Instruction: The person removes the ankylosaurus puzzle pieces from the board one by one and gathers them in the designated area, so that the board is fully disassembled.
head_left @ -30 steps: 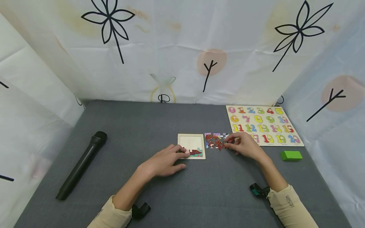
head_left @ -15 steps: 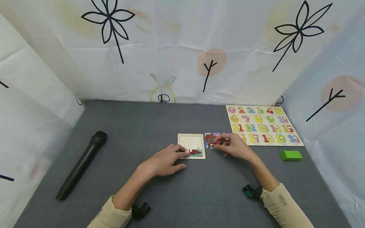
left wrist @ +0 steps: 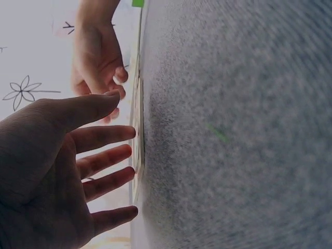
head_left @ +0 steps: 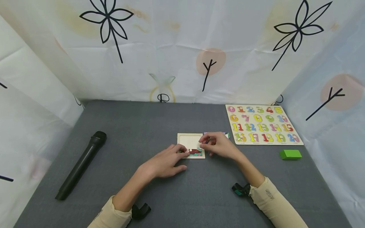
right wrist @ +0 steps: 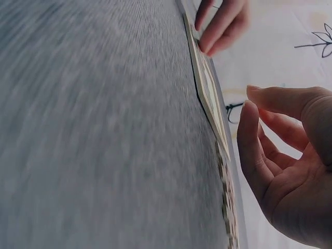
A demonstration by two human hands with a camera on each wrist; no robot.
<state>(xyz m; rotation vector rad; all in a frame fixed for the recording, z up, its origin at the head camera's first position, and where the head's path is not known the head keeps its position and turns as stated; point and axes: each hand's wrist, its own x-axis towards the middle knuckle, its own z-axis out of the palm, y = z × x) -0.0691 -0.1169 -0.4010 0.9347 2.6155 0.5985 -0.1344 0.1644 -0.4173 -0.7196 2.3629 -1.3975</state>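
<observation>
Close by a 0–20 board (head_left: 263, 123), right fingers (right wrist: 250, 137) pinched, any hold unclear, left fingers (left wrist: 105, 135) straight on tray (head_left: 188, 139).

You have two hands (head_left: 166, 162) in play, two beige sleeves (head_left: 112, 213) and two black wrist devices (head_left: 141, 211). You also have one wooden jigsaw tray (head_left: 186, 142), one number board (head_left: 264, 123) bearing twenty-one numerals (head_left: 258, 118), one green block (head_left: 291, 154) and one handheld microphone (head_left: 81, 165). The fabric backdrop (head_left: 171, 25) shows you two petalled flower outlines (head_left: 107, 15) and two pink discs (head_left: 218, 57) with twigs. Several jigsaw pieces (head_left: 227, 135) lie loose, but your right hand (head_left: 219, 145) hides too many for a count.
</observation>
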